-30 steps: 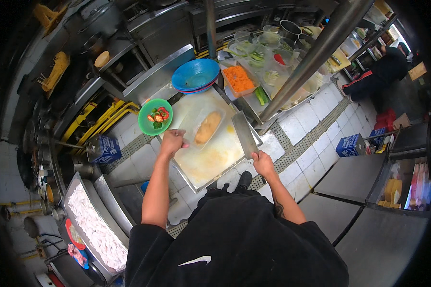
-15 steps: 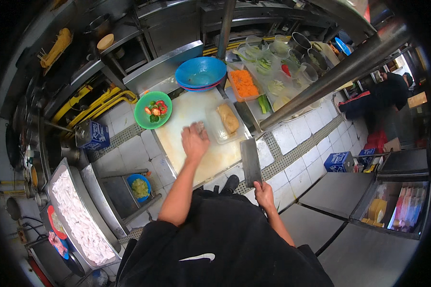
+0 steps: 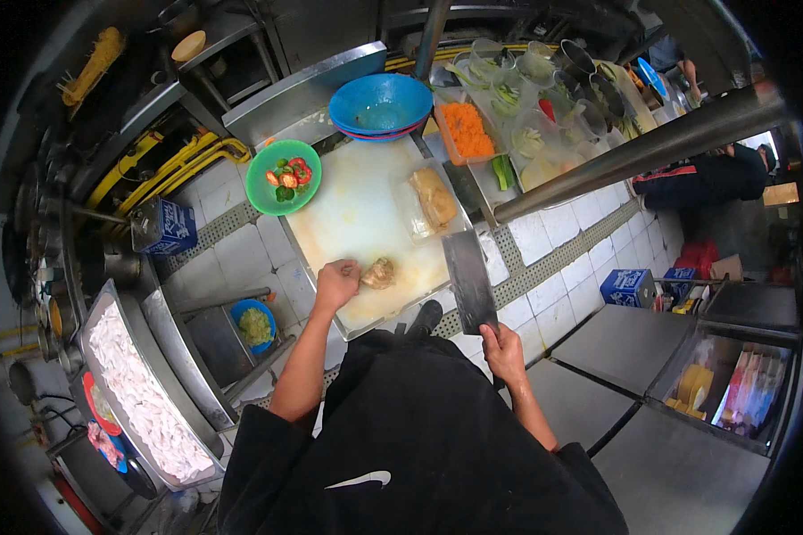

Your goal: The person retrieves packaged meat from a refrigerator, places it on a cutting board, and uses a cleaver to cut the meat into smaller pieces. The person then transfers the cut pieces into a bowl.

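1. Left hand point(image 3: 338, 283), just below the centre of the frame: its fingers are curled and touch the left end of a lumpy brown piece point(image 3: 379, 274). Whether this grip pinches the piece or only rests against it, I cannot tell.
2. The brown piece lies on the lower part of a pale cutting board point(image 3: 348, 218), near the middle of the frame.
3. Right hand point(image 3: 503, 351), right of the lower centre: its grip is closed around the handle of a cleaver point(image 3: 470, 283). The broad dark blade points toward the top of the frame and overlaps the board's right edge in view; contact with the board cannot be told.
4. On the board's right side, above the brown piece in the frame, sits a clear container point(image 3: 412, 225) with tan food point(image 3: 434, 198) inside.
5. At the board's upper left, a green bowl point(image 3: 259, 192) holds cut red and green peppers point(image 3: 287, 176).
6. Stacked blue bowls point(image 3: 381, 102) stand at the board's top end, and a tub of orange shreds point(image 3: 467, 130) is just right of them.
7. At the lower left of the frame, a long metal tray point(image 3: 177, 385) holds whitish strips point(image 3: 141, 392).
8. At the upper right, a person in dark clothing point(image 3: 709, 178) is well apart from the board.
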A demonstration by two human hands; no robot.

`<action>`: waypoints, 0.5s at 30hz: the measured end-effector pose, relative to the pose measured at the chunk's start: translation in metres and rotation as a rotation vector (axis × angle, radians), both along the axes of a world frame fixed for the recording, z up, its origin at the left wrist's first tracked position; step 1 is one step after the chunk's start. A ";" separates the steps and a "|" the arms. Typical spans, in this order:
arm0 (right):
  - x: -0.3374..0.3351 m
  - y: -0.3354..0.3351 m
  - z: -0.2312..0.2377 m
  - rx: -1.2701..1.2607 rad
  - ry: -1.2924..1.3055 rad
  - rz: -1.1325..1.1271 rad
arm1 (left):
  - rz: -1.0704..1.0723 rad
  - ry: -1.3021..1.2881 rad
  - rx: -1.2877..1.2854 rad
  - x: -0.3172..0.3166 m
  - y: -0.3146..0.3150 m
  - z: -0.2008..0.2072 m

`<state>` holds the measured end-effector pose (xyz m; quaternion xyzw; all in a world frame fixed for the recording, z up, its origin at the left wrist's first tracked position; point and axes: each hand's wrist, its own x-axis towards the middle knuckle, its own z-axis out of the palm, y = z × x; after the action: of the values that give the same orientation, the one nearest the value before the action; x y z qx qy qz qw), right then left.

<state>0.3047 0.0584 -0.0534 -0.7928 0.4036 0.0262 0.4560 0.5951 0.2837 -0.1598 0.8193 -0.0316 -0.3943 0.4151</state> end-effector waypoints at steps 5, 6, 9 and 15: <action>0.049 0.024 0.023 -0.105 0.037 0.182 | 0.053 -0.293 -0.187 -0.033 0.003 0.013; 0.058 0.028 0.020 -0.170 0.050 0.218 | 0.034 -0.328 -0.250 -0.037 -0.002 0.019; 0.086 0.038 0.002 -0.310 0.065 0.333 | 0.000 -0.376 -0.173 -0.044 -0.008 0.027; 0.117 0.035 -0.051 -0.368 0.128 0.481 | -0.011 -0.433 -0.353 -0.035 0.017 0.030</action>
<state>0.4220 0.0933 -0.1045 -0.9316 0.2302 0.1097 0.2591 0.5601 0.3004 -0.1295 0.7993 -0.1921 -0.2006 0.5328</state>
